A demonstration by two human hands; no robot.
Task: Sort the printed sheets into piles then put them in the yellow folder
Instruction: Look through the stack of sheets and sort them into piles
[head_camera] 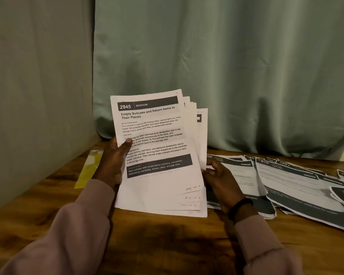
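Sorting looks to be the step in hand. The left hand (112, 161) grips a fanned stack (159, 153) of thin white sheets, thumb pressed on the front page. The right hand (219, 180) pinches the stack's right edge, fingers curled behind. Next, a page probably has to be peeled off, or the stack squared. Right of the stack, loose sheets (298, 185) sprawl across the wood-grain bench (48, 197); left of it lies the glossy yellow folder (86, 171).
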